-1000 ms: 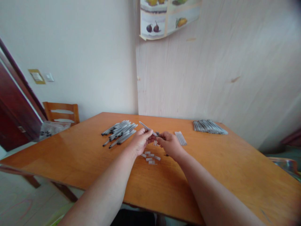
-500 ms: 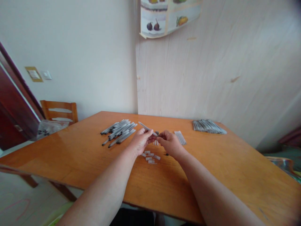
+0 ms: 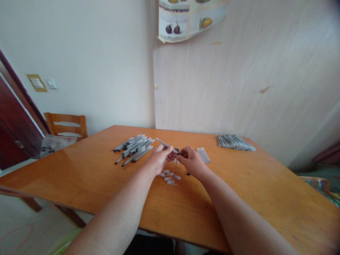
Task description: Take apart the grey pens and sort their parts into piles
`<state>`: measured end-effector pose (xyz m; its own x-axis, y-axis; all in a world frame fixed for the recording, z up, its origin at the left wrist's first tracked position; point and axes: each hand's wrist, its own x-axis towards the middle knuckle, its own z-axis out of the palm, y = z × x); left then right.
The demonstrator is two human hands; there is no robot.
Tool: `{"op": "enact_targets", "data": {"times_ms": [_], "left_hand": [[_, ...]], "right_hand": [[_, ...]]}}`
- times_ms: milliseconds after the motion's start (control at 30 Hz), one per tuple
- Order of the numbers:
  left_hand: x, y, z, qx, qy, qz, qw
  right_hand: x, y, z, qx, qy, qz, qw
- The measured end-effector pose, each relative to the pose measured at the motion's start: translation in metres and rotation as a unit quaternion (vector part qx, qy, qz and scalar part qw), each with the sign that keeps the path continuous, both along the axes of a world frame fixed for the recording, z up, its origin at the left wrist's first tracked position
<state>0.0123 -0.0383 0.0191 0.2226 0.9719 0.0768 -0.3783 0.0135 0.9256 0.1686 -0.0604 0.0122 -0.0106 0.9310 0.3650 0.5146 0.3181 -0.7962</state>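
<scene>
My left hand (image 3: pixel 160 158) is closed around a clear-barrelled pen (image 3: pixel 162 142), which slants up and to the left out of its fingers. At the pen's near end, the fingertips of my right hand (image 3: pixel 191 158) pinch a small dark piece (image 3: pixel 178 153); whether it is joined to the barrel is too small to tell. Below the hands lie several clear pen caps (image 3: pixel 170 174). A small black part (image 3: pixel 188 174) rests under my right wrist. Behind the fingers, a few little parts are mostly hidden.
Left of my hands is a loose pile of pens (image 3: pixel 136 147) with black ends. Several clear barrels (image 3: pixel 203 155) lie in a row to the right. Farther right sits a flat bundle of pens (image 3: pixel 235 142). The wooden table (image 3: pixel 106 177) meets the wall; a chair (image 3: pixel 66 124) stands left.
Both hands keep nearly the same place and grip. The right fingers have shifted very slightly, and a bit more of the dark piece shows at the pen's end.
</scene>
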Motion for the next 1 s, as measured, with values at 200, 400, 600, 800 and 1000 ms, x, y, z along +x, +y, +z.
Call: {"op": "enact_targets", "data": {"times_ms": [200, 400, 600, 800, 1000], "left_hand": [[-0.001, 0.001, -0.001, -0.002, -0.009, -0.005, 1.000], [0.000, 0.002, -0.002, -0.008, -0.006, -0.001, 1.000], [0.000, 0.001, -0.001, -0.009, -0.011, 0.001, 1.000], [0.000, 0.004, -0.003, -0.028, -0.028, 0.009, 0.999], [-0.002, 0.008, -0.005, -0.047, -0.050, 0.011, 0.998]], "right_hand": [[0.002, 0.001, 0.000, -0.028, -0.020, 0.035, 0.999], [0.002, -0.001, 0.003, 0.018, -0.046, 0.003, 0.999], [0.001, -0.001, 0.001, 0.010, -0.035, 0.011, 0.999], [0.007, 0.000, 0.004, -0.006, -0.042, 0.019, 0.999], [0.014, -0.004, 0.013, -0.028, -0.061, 0.014, 0.998]]}}
